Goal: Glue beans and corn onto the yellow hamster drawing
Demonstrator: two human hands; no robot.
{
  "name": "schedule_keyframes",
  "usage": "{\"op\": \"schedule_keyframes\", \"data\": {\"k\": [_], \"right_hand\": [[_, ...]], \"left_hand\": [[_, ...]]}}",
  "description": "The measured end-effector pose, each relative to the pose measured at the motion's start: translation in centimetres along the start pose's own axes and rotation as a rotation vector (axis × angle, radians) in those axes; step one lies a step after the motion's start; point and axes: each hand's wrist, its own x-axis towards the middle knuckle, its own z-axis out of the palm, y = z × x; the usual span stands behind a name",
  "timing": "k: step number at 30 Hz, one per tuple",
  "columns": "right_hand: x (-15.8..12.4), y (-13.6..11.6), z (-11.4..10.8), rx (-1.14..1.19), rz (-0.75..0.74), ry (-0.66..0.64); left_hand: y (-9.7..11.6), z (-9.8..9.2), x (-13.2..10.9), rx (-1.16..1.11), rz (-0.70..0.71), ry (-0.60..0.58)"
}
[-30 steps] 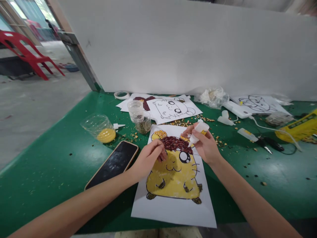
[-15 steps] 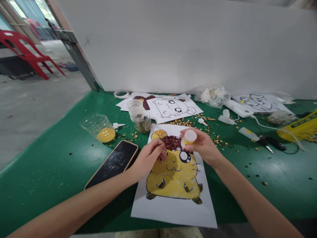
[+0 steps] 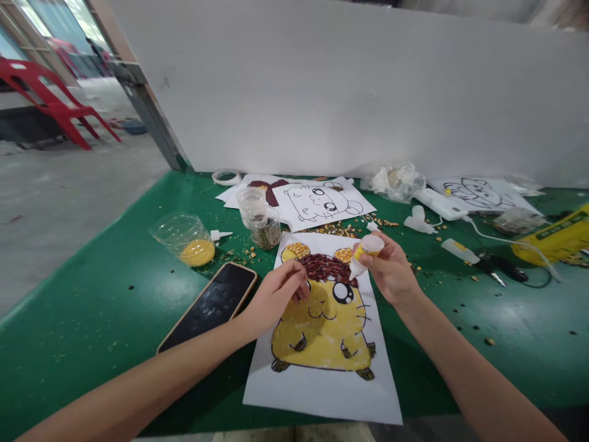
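Note:
In my right hand (image 3: 391,270) is a small white glue bottle (image 3: 369,247) with a yellow label, tilted with its nozzle down to the left. The nozzle tip is by the right end of a band of dark red beans (image 3: 324,268) on the hamster picture (image 3: 322,344). This sheet has a yellow grainy body, yellow corn kernels on the ears and dark green feet. My left hand (image 3: 280,288) rests over the picture's left side, fingers curled in and partly covering one eye. Whatever those fingers may hold is hidden.
A phone (image 3: 209,304) lies left of the sheet. Behind it are a tipped clear jar with yellow grains (image 3: 197,252), a jar of green beans (image 3: 265,233) and another hamster drawing (image 3: 322,202). Loose grains, glue bottles (image 3: 460,250) and a cable (image 3: 510,234) lie to the right.
My right hand has moved slightly right and tipped the glue bottle, so its nozzle now shows pointing down-left and the right ear is uncovered. My left hand has stayed in place.

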Motion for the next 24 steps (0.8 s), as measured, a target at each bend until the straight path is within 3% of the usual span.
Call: {"op": "schedule_keyframes", "data": {"k": [5, 11, 18, 24], "right_hand": [[0.51, 0.23, -0.61, -0.103, -0.080, 0.050], [0.28, -0.17, -0.47, -0.427, -0.132, 0.003], [0.10, -0.08, -0.68, -1.051, -0.140, -0.283], [0.02, 0.23, -0.45, -1.194, -0.165, -0.434]], "left_hand": [[0.15, 0.03, -0.03, 0.006, -0.012, -0.002], [0.15, -0.08, 0.01, 0.008, -0.008, 0.002], [0.08, -0.05, 0.08, 0.011, -0.018, -0.003], [0.23, 0.03, 0.02, 0.022, -0.028, 0.002]]}}
